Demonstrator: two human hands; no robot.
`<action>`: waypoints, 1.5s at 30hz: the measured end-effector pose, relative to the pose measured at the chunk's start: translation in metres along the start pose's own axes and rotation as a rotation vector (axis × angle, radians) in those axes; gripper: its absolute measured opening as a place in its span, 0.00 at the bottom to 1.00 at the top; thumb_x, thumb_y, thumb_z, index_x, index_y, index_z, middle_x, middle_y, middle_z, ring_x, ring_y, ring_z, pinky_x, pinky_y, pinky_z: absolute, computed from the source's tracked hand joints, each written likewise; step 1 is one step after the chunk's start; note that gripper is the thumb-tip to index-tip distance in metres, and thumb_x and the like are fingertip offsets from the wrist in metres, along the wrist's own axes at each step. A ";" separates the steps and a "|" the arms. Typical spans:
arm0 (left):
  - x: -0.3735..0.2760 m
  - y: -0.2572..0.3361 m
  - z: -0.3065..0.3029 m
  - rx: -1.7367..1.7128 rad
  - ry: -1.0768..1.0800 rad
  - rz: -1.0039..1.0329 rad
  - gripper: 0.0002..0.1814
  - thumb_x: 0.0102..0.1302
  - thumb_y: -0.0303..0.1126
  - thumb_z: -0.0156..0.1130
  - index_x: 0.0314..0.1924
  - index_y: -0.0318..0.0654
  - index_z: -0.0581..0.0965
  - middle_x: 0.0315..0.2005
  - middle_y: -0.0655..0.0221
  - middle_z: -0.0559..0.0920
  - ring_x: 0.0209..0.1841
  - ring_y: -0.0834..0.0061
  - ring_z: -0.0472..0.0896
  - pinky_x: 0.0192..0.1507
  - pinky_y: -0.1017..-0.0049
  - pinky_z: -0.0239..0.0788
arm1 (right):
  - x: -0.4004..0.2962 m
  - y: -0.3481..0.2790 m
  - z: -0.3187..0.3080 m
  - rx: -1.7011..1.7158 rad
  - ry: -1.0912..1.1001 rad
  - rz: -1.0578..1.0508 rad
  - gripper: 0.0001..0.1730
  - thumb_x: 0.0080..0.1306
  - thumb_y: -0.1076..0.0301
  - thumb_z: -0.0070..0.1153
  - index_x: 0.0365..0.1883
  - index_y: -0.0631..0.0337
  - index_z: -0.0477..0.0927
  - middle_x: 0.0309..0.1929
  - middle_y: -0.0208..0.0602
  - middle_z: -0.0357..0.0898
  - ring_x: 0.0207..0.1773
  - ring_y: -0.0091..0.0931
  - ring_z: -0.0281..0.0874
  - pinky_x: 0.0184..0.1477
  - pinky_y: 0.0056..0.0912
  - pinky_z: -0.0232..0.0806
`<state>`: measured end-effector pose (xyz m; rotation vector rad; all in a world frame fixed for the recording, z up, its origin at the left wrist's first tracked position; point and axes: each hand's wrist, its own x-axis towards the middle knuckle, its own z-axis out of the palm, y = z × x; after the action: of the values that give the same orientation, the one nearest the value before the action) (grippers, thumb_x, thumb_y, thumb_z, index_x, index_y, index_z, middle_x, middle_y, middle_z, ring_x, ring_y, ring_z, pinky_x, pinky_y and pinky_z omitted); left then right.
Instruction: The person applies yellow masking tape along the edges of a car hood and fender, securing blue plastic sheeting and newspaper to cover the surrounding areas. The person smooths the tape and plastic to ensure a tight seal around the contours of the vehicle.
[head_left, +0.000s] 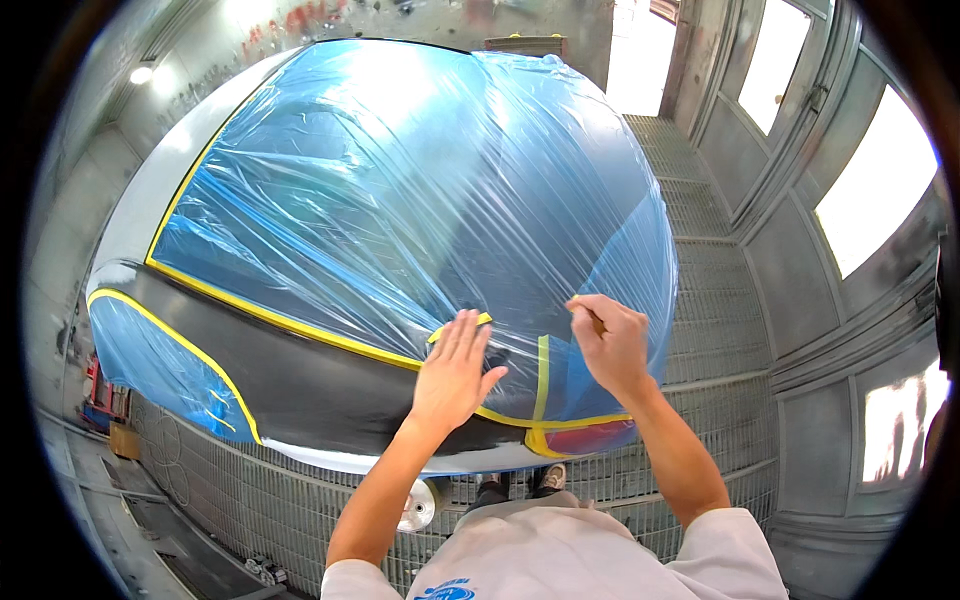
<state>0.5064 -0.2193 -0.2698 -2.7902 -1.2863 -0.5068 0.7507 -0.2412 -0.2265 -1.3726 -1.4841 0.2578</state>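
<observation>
A car body lies before me under blue plastic masking film (360, 195), edged with yellow masking tape (285, 327). My left hand (453, 371) is laid flat over the film, fingers stretched out and thumb apart. Under and beside its fingertips runs a short yellow tape strip (481, 319). To the right, my right hand (611, 334) is closed above the film, pinching a small yellow bit that looks like masking tape. Most of that piece is hidden by the fingers. Just left of this hand, another tape strip (542, 375) runs down to the lower taped edge.
A dark bare quarter panel (322, 382) curves below the film. More film covers the wheel area (165, 375) at left and a red tail light (592, 439). Floor grating (720, 420) surrounds the car. A film roll (417, 506) stands near my feet. Windowed booth walls (806, 247) rise at right.
</observation>
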 end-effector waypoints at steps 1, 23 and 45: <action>-0.012 -0.003 -0.004 0.031 -0.016 -0.042 0.34 0.74 0.50 0.57 0.67 0.29 0.70 0.69 0.47 0.71 0.75 0.51 0.65 0.77 0.56 0.52 | -0.005 0.001 -0.008 0.000 0.004 0.026 0.06 0.66 0.73 0.58 0.36 0.63 0.86 0.26 0.39 0.85 0.21 0.26 0.79 0.26 0.28 0.70; -0.076 0.012 -0.045 -1.193 -0.568 -0.671 0.11 0.64 0.28 0.74 0.44 0.30 0.84 0.32 0.71 0.87 0.33 0.86 0.82 0.39 0.81 0.76 | -0.152 -0.067 0.037 0.241 -0.622 0.335 0.37 0.72 0.68 0.52 0.78 0.62 0.58 0.34 0.49 0.83 0.31 0.43 0.83 0.36 0.41 0.73; 0.022 -0.120 -0.060 -0.473 -0.269 0.115 0.08 0.58 0.23 0.73 0.37 0.32 0.84 0.25 0.64 0.85 0.28 0.70 0.84 0.34 0.71 0.74 | -0.137 -0.103 0.074 0.032 -0.161 0.689 0.09 0.74 0.67 0.59 0.46 0.62 0.85 0.21 0.38 0.78 0.20 0.25 0.75 0.27 0.28 0.67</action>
<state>0.4133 -0.1338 -0.2197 -3.4023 -1.1606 -0.4984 0.6036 -0.3521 -0.2541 -1.8349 -1.0739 0.8360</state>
